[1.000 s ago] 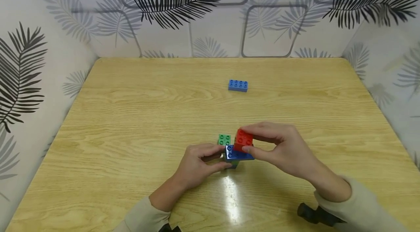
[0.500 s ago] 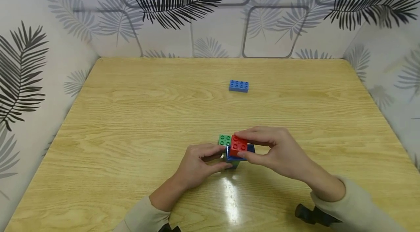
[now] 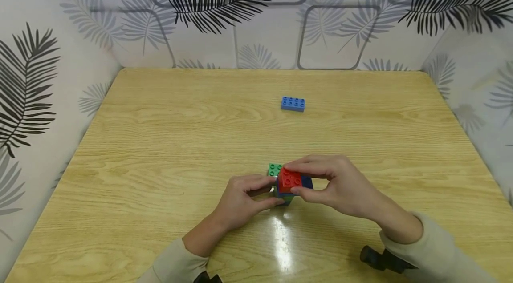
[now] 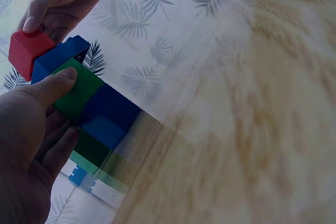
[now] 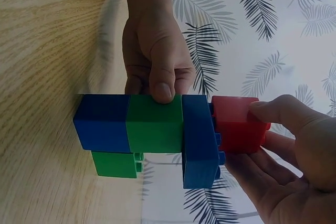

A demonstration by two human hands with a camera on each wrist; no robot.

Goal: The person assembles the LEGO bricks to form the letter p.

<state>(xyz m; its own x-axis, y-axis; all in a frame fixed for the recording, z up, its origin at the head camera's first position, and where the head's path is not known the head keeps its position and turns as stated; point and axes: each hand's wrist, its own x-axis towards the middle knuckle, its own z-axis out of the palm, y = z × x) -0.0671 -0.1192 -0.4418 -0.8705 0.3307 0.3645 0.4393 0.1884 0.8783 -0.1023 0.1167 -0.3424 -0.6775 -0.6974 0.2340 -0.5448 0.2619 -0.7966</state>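
Between thumb and fingers, my right hand [image 3: 348,185] grips a red building brick [image 3: 290,179] with studs on top. It sits over the left end of a long blue brick [image 5: 200,140], where studs show in a narrow gap under it in the right wrist view. That blue brick crowns a stack, resting on a green block [image 5: 155,124] with a dark blue block [image 5: 102,121] below at the table. My left hand [image 3: 244,198] pinches the stack at the green block, thumb [image 4: 65,74] on its near face. A lower green brick [image 3: 274,169] stands against the stack's far side.
Farther back on the wooden table [image 3: 180,131] lies another blue brick [image 3: 293,104] with several studs. Leaf-patterned walls [image 3: 264,29] enclose the table at the back and both sides. A black device [image 3: 386,260] is strapped under the right sleeve.
My right hand has brought the red brick left and slightly toward me, from the middle of the long blue brick to its left end. The left hand keeps its hold on the stack.
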